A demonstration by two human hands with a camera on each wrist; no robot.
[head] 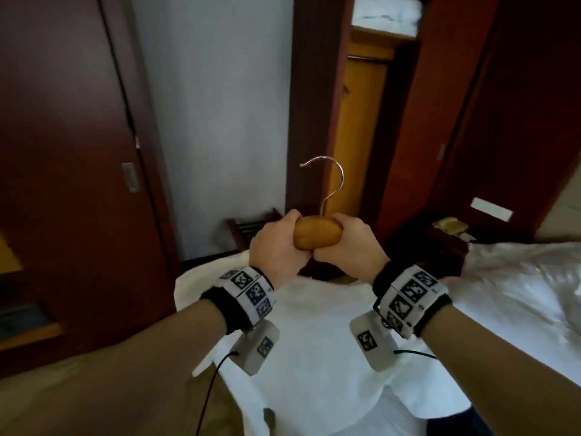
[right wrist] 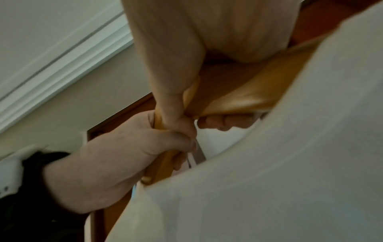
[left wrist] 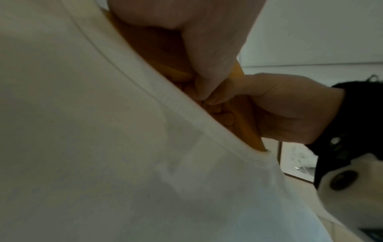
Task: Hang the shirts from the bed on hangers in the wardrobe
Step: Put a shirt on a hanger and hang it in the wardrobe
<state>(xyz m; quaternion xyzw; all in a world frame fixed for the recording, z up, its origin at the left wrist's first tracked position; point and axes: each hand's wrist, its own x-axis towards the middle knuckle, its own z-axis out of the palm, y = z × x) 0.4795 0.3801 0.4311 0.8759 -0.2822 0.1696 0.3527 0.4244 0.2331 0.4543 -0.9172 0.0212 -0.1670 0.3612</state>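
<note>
Two hands meet at the middle of a wooden hanger point(head: 317, 231), and each view adds its own part. From the head camera the left hand point(head: 276, 247) and right hand point(head: 349, 243) wrap the hanger's thick centre from either side, knuckles touching beneath it, while the metal hook point(head: 327, 180) rises upright above them toward the open wardrobe point(head: 361, 130). A white shirt point(head: 314, 335) drapes below the wrists and hides both hanger arms; the bed point(head: 518, 278) with its rumpled white cover lies to the right. The hook and the room do not show in the wrist cameras, which look up from under the cloth. The left wrist view shows the shirt's ribbed neckline point(left wrist: 186, 114) running diagonally, with the hanger's wood emerging through the neck opening and fingers of both hands curled round it. The right wrist view shows the right hand's fingers point(right wrist: 219, 122) tucked under the wood inside the collar, and the left hand closed tight round the other hanger arm where it enters the shirt.
</note>
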